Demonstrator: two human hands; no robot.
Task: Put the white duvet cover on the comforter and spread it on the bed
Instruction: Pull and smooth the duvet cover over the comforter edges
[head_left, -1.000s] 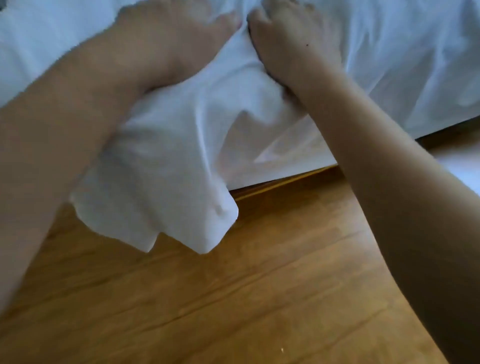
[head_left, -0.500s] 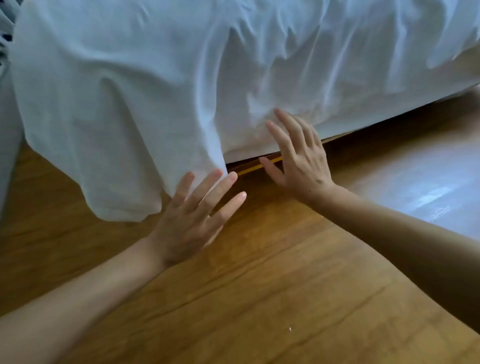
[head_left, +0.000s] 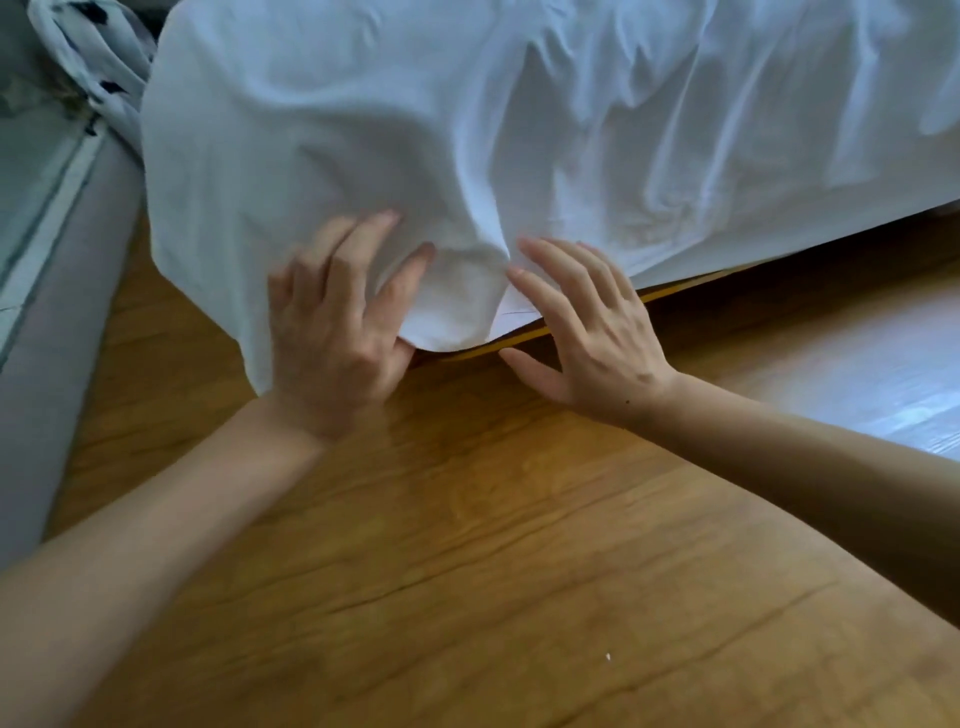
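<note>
Duvet cover (head_left: 519, 130): white, wrinkled, draped over the bed's edge, its corner hanging toward the wood floor (head_left: 467, 571).
Contents: whether the comforter is inside cannot be told.
Left hand (head_left: 332, 332): fingers spread, pressing the hanging corner.
Right hand (head_left: 587, 332): fingers apart and straight, touching the cover's lower edge.
Bed frame (head_left: 519, 340): yellow strip showing beneath the cover.
Upper left corner: patterned cloth (head_left: 98, 57).

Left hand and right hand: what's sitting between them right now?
In the head view, a hanging fold of the white duvet cover lies between the left hand and right hand; both touch it with straight fingers.
</note>
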